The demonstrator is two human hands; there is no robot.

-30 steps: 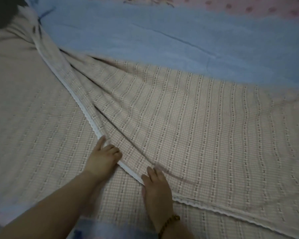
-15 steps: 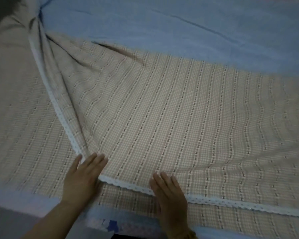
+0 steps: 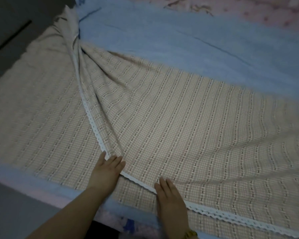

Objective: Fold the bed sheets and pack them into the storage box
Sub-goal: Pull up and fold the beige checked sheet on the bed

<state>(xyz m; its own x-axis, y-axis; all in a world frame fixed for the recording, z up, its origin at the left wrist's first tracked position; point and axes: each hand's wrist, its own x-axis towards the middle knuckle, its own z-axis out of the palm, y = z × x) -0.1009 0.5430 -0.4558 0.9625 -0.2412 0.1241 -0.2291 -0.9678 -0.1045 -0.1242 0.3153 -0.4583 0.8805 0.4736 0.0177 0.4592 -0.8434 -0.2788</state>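
Beige checked sheet, lace-trimmed, creased, apparently folded over itself.

Checked sheet — wide flat stretch to the right, open for passage. Gathered folds at far left — raised ridges in the way. Blue sheet beyond: flat, with faint creases.

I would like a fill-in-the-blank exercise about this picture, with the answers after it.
The left hand and the right hand lie ____ on the checked sheet.
Its lace trim is ____ in colour.
The plain sheet beyond it is ____.
The bracelet is on the ____ wrist.
Answers: flat, white, blue, right.
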